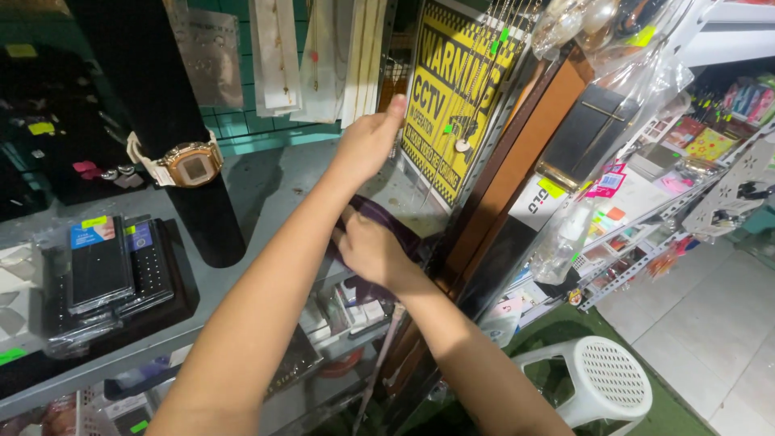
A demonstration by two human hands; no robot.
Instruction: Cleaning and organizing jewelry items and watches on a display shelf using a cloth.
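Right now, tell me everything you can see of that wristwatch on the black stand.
The wristwatch has a square rose-gold case with a pale, blank-looking face and a cream strap that looks like plastic or rubber. It is buckled around a tall black stand on the grey shelf, face tilted toward the camera. Only the stand touches it; the left hand and right hand are off to its right.

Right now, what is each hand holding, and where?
Right hand grips a dark purple strap at its looped upper end; left hand holds nothing visible.
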